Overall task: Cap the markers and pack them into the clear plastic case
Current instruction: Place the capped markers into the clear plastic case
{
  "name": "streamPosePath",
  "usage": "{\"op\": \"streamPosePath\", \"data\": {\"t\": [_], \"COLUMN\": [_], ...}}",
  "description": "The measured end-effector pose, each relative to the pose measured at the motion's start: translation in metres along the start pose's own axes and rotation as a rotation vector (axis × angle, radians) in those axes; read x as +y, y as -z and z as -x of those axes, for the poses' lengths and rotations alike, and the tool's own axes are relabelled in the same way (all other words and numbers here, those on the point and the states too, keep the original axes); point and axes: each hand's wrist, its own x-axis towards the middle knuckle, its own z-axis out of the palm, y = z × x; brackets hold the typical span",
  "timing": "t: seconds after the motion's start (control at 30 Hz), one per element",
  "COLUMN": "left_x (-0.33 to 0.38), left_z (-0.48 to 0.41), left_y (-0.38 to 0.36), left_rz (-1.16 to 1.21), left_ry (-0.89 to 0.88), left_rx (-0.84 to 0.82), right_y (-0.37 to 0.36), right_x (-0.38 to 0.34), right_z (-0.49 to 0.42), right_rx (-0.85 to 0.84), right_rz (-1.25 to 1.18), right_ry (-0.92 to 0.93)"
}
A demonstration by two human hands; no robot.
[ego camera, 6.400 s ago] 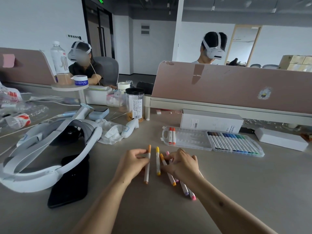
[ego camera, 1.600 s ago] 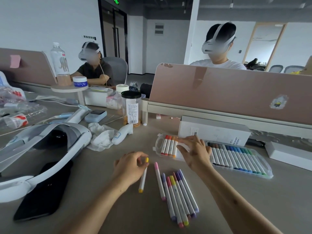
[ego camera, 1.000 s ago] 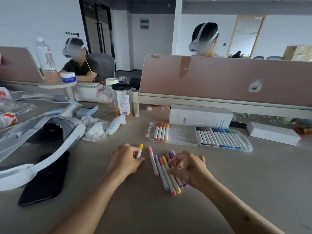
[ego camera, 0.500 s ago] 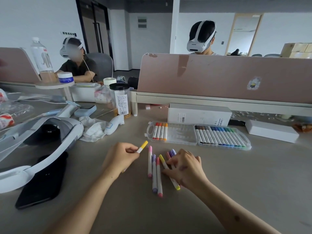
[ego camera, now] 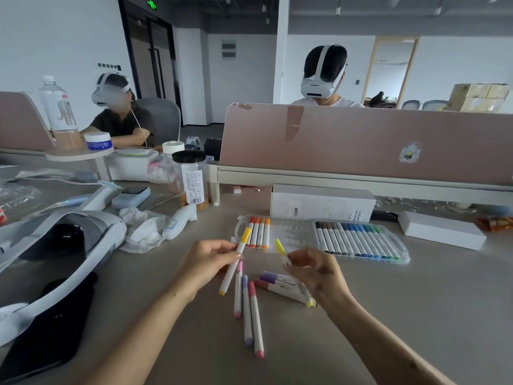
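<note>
Packing part done, several markers outstanding.
Left grip point(ego camera: 208, 262) pinches an orange-yellow marker point(ego camera: 236, 262); loose markers point(ego camera: 251, 309) lie on the tabletop point(ego camera: 416, 301); right grip point(ego camera: 313, 273) pinches a yellow marker point(ego camera: 281, 251); the clear case point(ego camera: 291, 234) behind holds four at left, a full row at right, empty slots between.

Bare forearms point(ego camera: 133, 343), dark smudges point(ego camera: 323, 270) on right hand point(ego camera: 317, 277)

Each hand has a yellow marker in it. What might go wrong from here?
1. The left hand pinches the orange-yellow marker and the right hand the lemon marker, so neither is free to steady the clear case; it may slide when one is pushed in.
2. The loose markers lie right by the right hand and could get knocked and roll.
</note>
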Motion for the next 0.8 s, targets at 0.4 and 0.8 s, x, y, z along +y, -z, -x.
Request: {"op": "streamPosePath", "data": {"t": [0.4, 0.8], "left_x": [0.019, 0.009], "left_z": [-0.081, -0.132], "left_y": [-0.033, -0.062], "left_rz": [-0.035, -0.344], "left_ry": [-0.052, -0.122], "left_rx": [-0.109, -0.17], "right_y": [0.02, 0.023], "right_x": [-0.023, -0.007], "right_z": [-0.076, -0.122], "right_rx": [-0.013, -0.002], "right_rz": [-0.23, -0.352], "right_ry": [-0.117, -0.161]}}
